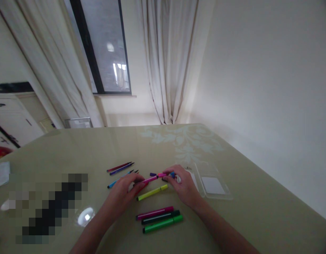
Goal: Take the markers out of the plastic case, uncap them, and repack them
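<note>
Between both hands is a pink felt-tip marker [150, 179]. My left hand [123, 187] is closed on its barrel. My right hand [183, 182] pinches a bright pink cap [162, 174] at the marker's dark tip; whether the cap touches the tip I cannot tell. Small blue and dark pieces show by the right fingers, partly hidden. A red marker [140, 187] lies beneath the left fingertips. Just in front of the hands is a yellow marker [152, 193]. Nearer to me lie a magenta marker [154, 213], a dark green marker [160, 217] and a green marker [162, 224].
Beyond my left hand lie a dark red pen [119, 167], a purple pen [122, 169] and a blue pen [118, 180], tips exposed. A clear plastic case [226, 192] rests right of my right hand. A pixelated dark patch covers the table's left side.
</note>
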`<action>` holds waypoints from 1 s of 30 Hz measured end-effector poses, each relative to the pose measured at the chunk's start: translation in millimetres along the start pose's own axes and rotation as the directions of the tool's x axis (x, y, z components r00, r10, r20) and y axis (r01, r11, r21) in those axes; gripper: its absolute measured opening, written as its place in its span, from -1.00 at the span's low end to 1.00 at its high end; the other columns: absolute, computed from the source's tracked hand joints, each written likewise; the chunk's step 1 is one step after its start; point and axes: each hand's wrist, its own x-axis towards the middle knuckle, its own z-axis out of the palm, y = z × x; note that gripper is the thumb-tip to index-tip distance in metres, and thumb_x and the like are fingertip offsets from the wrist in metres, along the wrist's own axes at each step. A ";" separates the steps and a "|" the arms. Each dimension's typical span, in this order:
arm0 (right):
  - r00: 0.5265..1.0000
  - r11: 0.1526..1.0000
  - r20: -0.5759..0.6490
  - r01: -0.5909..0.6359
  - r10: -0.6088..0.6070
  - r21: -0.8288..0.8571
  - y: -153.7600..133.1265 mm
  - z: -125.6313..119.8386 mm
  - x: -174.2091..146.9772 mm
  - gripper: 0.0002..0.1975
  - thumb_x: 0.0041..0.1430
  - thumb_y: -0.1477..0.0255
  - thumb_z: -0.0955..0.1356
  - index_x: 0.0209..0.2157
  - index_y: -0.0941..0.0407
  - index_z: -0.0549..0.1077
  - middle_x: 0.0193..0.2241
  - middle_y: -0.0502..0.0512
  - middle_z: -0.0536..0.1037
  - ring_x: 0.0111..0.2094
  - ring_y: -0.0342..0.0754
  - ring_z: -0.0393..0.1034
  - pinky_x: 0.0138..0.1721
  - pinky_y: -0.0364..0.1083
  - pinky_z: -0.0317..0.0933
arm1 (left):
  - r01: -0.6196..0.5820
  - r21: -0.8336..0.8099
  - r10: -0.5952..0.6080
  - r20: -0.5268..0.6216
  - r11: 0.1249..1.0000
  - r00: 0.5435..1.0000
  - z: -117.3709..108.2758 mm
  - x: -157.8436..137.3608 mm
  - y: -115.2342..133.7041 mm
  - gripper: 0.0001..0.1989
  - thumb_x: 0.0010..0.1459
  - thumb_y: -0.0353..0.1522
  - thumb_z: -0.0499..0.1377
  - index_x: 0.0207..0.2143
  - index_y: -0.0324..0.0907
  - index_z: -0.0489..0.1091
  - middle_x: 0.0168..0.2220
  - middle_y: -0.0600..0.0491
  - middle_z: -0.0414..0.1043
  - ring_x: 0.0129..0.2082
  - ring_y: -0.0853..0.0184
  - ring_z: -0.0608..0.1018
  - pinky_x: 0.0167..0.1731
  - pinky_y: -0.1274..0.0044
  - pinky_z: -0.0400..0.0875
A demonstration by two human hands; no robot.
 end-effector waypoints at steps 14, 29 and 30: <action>0.984 0.982 0.056 -0.172 0.168 0.082 1.5 -4.7 -0.5 -0.81 0.19 0.23 0.49 -0.31 0.06 0.65 -0.42 0.00 0.62 -0.39 -0.07 0.43 -0.33 -0.13 0.26 | -0.010 -0.057 0.005 -0.073 0.998 0.997 8.0 -0.9 14.6 -0.79 0.26 -0.21 0.20 -0.28 -0.09 0.59 -0.33 0.06 0.62 -0.32 0.28 0.59 -0.28 0.52 0.40; 0.989 0.825 0.145 0.058 0.029 -0.563 25.1 2.1 -4.3 -0.90 0.28 0.47 0.42 -0.33 0.07 0.60 -0.24 0.13 0.53 -0.18 0.07 0.38 -0.13 0.04 0.26 | 0.047 0.143 -0.059 0.083 0.989 0.995 1.7 -4.0 0.6 -0.77 0.26 -0.20 0.16 -0.35 -0.11 0.53 -0.31 0.03 0.53 -0.28 0.23 0.53 -0.25 0.46 0.33; 0.988 0.825 0.151 0.058 0.033 -0.562 24.9 2.3 -4.3 -0.91 0.27 0.47 0.43 -0.33 0.07 0.60 -0.24 0.13 0.53 -0.17 0.07 0.39 -0.13 0.04 0.26 | 0.068 0.168 -0.078 0.058 0.983 0.995 -0.1 -3.6 -3.3 -0.78 0.25 -0.21 0.17 -0.35 -0.11 0.53 -0.30 0.02 0.53 -0.27 0.22 0.53 -0.23 0.45 0.33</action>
